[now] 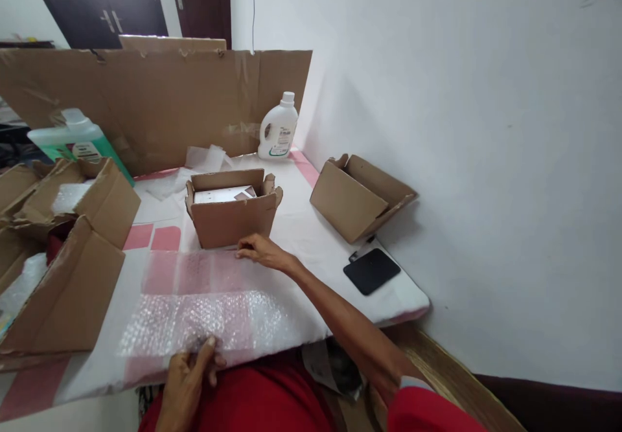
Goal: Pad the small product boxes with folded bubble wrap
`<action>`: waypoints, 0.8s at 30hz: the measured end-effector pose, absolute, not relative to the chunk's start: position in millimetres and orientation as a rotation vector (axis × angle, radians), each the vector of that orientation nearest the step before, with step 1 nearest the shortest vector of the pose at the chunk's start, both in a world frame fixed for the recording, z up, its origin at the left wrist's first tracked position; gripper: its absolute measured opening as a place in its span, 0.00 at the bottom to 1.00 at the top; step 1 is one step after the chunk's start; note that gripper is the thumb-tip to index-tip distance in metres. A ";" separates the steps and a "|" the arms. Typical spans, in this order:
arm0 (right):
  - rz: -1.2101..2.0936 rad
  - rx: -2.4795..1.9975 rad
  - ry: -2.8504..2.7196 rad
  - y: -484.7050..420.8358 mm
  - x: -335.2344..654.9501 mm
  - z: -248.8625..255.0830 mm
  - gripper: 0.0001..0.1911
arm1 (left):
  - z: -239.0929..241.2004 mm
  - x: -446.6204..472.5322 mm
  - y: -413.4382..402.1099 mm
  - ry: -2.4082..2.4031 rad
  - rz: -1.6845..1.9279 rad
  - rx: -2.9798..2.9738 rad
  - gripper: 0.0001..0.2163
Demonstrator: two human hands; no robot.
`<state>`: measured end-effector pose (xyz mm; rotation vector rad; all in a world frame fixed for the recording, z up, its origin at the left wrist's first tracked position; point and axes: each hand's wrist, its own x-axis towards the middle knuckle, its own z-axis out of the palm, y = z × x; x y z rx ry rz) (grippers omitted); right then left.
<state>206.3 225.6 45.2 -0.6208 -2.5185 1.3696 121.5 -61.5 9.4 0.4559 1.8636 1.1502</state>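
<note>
A sheet of clear bubble wrap (208,302) lies spread flat on the white and pink table top (311,238) in front of me. My left hand (187,374) pinches its near edge, thumb on top. My right hand (262,250) reaches out and holds the far edge of the wrap with closed fingers. Just behind that hand stands a small open cardboard box (230,215) with white items inside.
A second open cardboard box (357,195) lies on its side by the wall at right, with a black flat pad (372,270) in front of it. Larger open cartons (63,250) crowd the left. A white jug (278,127), a green bottle (72,137) and a cardboard panel (160,102) stand behind.
</note>
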 end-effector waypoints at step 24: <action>0.751 -0.571 -2.571 73.0 139.6 -20.0 0.41 | -64.3 34.8 -14.4 2.525 0.526 1.785 0.34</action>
